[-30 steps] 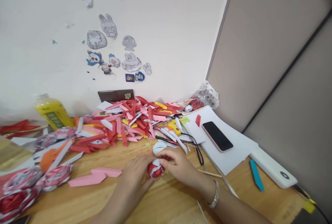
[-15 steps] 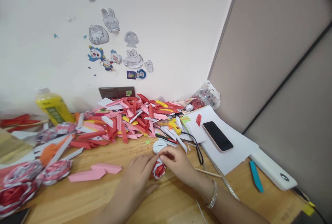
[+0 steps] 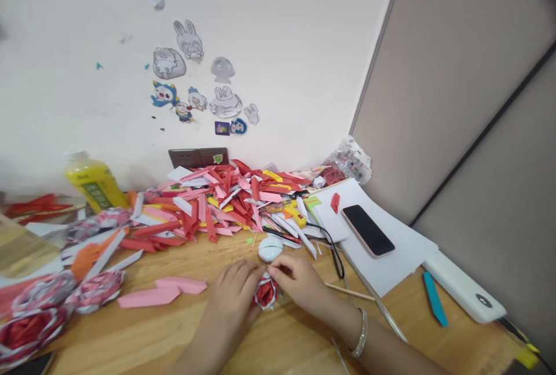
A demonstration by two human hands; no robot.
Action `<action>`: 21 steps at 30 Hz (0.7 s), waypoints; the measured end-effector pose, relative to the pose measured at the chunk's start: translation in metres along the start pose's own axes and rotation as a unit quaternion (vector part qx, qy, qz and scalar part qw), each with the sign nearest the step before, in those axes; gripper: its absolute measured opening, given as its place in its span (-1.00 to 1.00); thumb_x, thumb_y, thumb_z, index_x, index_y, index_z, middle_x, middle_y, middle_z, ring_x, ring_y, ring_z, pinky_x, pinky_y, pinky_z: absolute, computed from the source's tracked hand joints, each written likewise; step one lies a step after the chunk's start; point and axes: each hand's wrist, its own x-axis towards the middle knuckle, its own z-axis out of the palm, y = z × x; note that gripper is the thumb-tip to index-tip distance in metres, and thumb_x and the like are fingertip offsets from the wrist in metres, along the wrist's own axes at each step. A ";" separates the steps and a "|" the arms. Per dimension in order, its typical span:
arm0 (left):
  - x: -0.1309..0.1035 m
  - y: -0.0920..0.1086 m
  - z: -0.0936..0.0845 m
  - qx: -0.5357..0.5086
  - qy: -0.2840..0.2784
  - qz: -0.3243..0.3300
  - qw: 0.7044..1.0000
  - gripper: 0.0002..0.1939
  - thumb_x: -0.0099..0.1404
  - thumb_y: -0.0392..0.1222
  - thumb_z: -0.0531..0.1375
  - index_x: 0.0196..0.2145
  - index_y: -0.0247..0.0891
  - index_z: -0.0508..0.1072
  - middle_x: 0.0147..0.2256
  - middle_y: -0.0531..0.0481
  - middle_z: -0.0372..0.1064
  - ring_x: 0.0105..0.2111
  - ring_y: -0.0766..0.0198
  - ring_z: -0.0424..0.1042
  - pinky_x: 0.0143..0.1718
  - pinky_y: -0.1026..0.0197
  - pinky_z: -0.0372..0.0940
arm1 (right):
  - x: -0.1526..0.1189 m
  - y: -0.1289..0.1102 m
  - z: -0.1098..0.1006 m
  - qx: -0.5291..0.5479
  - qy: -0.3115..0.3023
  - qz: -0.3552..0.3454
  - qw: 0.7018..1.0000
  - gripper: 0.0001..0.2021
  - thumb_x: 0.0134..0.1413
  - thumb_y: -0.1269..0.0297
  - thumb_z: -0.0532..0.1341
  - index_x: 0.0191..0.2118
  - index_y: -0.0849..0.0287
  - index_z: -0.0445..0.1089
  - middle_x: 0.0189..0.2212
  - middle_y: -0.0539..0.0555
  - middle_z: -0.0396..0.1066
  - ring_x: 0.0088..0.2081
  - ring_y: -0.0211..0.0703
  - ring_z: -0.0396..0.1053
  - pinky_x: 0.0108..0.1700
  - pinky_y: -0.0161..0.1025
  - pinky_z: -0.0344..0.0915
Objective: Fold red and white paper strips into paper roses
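A small red and white paper flower [image 3: 266,293] is held low over the wooden table between my two hands. My left hand [image 3: 234,288] curls round its left side, the thumb mostly hidden beneath. At its top edge my right hand [image 3: 295,279] pinches with thumb and forefinger; the bit of paper between these fingertips is too small to make out. Just beyond my fingertips sits a rounded white object [image 3: 270,249], like a computer mouse. Two pink folded paper strips [image 3: 150,297] lie to the left of my left hand.
A heap of folded paper strips [image 3: 226,195] runs along the wall, a yellow glue gun [image 3: 295,213] at its right end. Finished paper flowers [image 3: 98,289] and a yellow bottle [image 3: 96,183] stand left. On the right are a phone [image 3: 368,230] on white sheets and a long white device [image 3: 467,288].
The flower now shows more of its red face upward, and my left thumb has drawn in beneath it. My hands stay together on it. The whole view has shifted slightly.
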 end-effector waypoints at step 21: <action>0.006 0.011 -0.008 -0.033 -0.048 -0.082 0.995 -0.92 0.12 -0.31 0.23 -0.37 -0.24 0.40 -0.43 -0.05 0.41 -0.40 0.08 0.40 -0.36 0.09 0.29 | 0.001 0.005 0.000 0.003 -0.009 0.001 1.000 -0.80 0.16 0.38 0.11 -0.48 0.19 0.34 -0.52 -0.05 0.33 -0.42 -0.24 0.27 -0.36 -0.34 0.15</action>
